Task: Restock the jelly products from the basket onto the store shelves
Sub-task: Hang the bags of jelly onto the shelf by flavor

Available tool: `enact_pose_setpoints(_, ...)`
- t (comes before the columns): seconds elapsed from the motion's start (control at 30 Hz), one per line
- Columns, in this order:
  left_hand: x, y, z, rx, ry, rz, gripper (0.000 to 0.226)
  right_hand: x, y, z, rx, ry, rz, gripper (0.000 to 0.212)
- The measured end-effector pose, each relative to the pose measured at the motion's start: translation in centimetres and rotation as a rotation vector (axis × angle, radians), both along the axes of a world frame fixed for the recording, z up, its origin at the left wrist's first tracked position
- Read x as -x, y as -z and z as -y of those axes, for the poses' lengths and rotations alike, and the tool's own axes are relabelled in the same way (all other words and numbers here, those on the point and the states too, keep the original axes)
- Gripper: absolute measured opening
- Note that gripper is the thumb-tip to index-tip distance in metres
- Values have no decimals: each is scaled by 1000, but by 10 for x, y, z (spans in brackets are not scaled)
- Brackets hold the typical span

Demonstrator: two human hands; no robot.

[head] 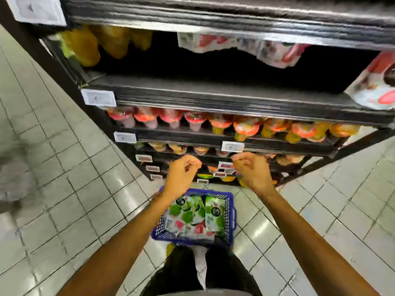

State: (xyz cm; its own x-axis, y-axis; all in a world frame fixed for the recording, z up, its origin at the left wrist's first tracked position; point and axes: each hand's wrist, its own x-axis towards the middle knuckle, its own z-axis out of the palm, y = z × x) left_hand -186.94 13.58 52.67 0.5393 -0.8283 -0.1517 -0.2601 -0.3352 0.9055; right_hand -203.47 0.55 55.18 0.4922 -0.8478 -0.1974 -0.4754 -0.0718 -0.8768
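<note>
Grey floor tiles (74, 189) filled the lower part of the view, shiny and a little blurred. Nearest to me, just in front of the person's dark trouser legs, the blue basket (230, 201) stood on the floor. The jelly packs (192, 214) lay inside it in a loose heap, green ones on top and some red and white ones under them.

Above the basket, both hands hung in front of the low shelves. The left hand (181, 174) had its fingers loosely curled and, as far as I could see, nothing in them. The right hand (254, 169) looked the same, relaxed and empty, though the blur made its fingertips hard to read.

Behind the hands, rows of jelly cups (245, 127) stood on the lower shelves, with white price tags (232, 146) on the edges. Higher up, on a deep shelf, white and red bags (275, 54) lay at the right and yellow bags (85, 45) at the left, with a dark gap between them.

My judgement was that the next pick had not begun. To do it well, I would bring one hand straight down to the top green pack and take it by its edge, so that the heap does not slide. Before lifting, I would check which shelf carries the same pack.
</note>
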Motion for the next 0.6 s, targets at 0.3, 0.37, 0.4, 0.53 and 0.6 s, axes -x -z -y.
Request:
enact_pose_setpoints(0.3,-4,235,-90,-326,-126,-245,10,9,252,-70,-608,297,-95,27)
enact_pose_setpoints(0.37,1,286,-103,-331,-179,-290,10,11,303,-82,-642,363,-90,35)
enact_pose_setpoints(0.4,3,310,-107,-327,-188,-291,14,11,329,-83,-669,386,-80,42)
enact_pose_setpoints(0.53,10,408,-122,-389,-215,-251,13,21,421,-88,-763,482,-103,31)
enact_pose_setpoints(0.6,13,460,-125,-498,-215,-239,13,29,471,-89,-764,474,-209,31)
